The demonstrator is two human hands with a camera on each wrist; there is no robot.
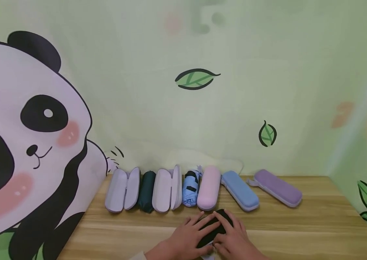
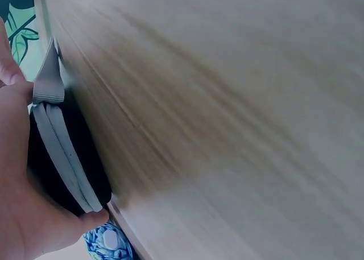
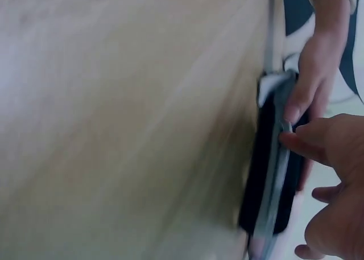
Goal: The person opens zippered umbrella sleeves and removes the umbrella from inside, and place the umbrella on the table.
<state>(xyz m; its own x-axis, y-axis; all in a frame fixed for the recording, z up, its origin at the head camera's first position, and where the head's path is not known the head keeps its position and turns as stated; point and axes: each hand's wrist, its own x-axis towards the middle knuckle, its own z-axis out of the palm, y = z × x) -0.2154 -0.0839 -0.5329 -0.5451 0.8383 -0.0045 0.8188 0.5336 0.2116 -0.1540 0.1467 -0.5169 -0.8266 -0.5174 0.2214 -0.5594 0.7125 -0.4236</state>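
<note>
Head view places a black, oblong, hard-looking zip case [image 1: 208, 238] on the near part of the wood-grained surface [image 1: 121, 233], directly beneath both hands and in front of a pale pink oblong case [image 1: 209, 187] and a folded light-blue umbrella with dark bands [image 1: 190, 195]. Its long axis runs slantwise, from the near left to the far right, so it lies to the right of the left hand [image 1: 188, 235] and to the left of the right hand [image 1: 238, 242]; neither is clearly the nearer, as both touch it. The left hand wraps it, fingers spread across the top and thumb bent against its near end. The right hand reaches over from the other side, one finger along the far end, while the thumb and another finger meet at the pale grey zip band [image 2: 67, 157]; they appear to pinch there, though whether a zip pull sits between them cannot be told. Close by the left thumb, a grey fabric tab [image 3: 272, 88] marks the near end of the zip line.
</note>
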